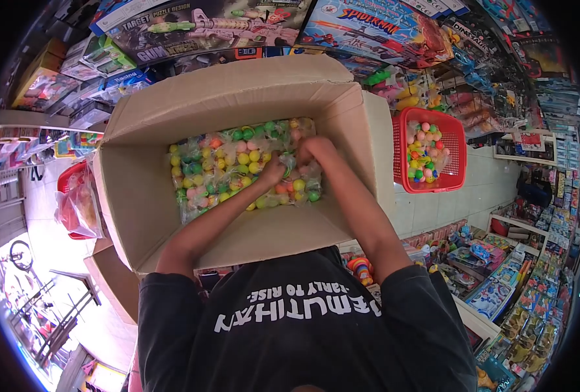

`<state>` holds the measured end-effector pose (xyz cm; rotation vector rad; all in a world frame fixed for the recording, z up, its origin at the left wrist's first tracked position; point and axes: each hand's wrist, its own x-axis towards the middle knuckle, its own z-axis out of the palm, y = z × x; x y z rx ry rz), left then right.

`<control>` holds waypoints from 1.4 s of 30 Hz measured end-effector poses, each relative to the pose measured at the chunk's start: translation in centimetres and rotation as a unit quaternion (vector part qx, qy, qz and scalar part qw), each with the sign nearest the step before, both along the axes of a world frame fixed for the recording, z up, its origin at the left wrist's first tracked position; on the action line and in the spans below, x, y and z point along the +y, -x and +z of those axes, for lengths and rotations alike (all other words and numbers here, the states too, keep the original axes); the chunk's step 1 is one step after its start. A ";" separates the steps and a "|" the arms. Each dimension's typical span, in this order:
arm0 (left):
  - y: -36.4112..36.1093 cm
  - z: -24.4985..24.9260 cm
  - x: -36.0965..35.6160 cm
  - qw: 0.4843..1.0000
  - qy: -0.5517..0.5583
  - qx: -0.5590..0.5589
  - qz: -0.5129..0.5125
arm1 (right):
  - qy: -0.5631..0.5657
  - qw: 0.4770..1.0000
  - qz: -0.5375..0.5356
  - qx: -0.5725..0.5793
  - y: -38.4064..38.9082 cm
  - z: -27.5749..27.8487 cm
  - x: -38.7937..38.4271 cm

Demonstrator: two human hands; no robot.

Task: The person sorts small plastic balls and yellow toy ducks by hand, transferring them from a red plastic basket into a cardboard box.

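A large open cardboard box (224, 98) stands in front of me. On its floor lie clear plastic bags of small coloured balls (244, 157), mostly yellow and green, with some pink and orange. Both hands reach inside, close together at the right part of the bags. My left hand (274, 170) is closed, its fingers pinching the clear plastic of one bag. Just beyond and to the right, my right hand (309, 149) curls down onto the plastic at the same spot. Its fingertips are partly hidden by the hand itself.
A red plastic basket (461, 153) holding more bagged balls stands on the tiled floor to the right. Another red basket (74, 179) with plastic over it is at left. Boxed toys (375, 32) line the far side. Toy-filled shelves (499, 274) stand at right.
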<state>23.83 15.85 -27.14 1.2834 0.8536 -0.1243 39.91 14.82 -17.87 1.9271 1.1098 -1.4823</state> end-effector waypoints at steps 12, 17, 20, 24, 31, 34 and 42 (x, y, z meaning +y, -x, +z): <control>-2.2 -0.1 1.4 0.987 0.074 -0.136 -0.040 | -0.044 0.973 -0.199 0.103 -2.1 -4.8 -1.1; -2.5 -0.6 1.7 0.980 -0.002 -0.177 -0.094 | -0.039 0.982 -0.176 0.054 -2.2 -5.0 -2.1; -2.4 -1.5 1.3 0.983 -0.031 -0.157 -0.084 | -0.039 0.987 -0.153 0.040 -2.0 -4.6 -2.2; -2.1 -2.9 0.4 0.985 -0.048 -0.132 -0.099 | -0.030 0.993 -0.109 -0.021 -1.3 -5.8 -2.6; -2.7 -2.3 -1.4 0.964 -0.193 -0.108 -0.149 | -0.157 0.978 0.067 -0.120 0.1 -7.2 -4.4; -2.9 -3.5 -1.7 0.961 -0.208 -0.143 -0.114 | -0.166 0.976 0.061 -0.130 -0.3 -7.3 -4.5; -3.1 -3.1 -2.2 0.970 -0.189 -0.119 -0.101 | -0.144 0.984 0.064 -0.089 -0.1 -5.5 -3.9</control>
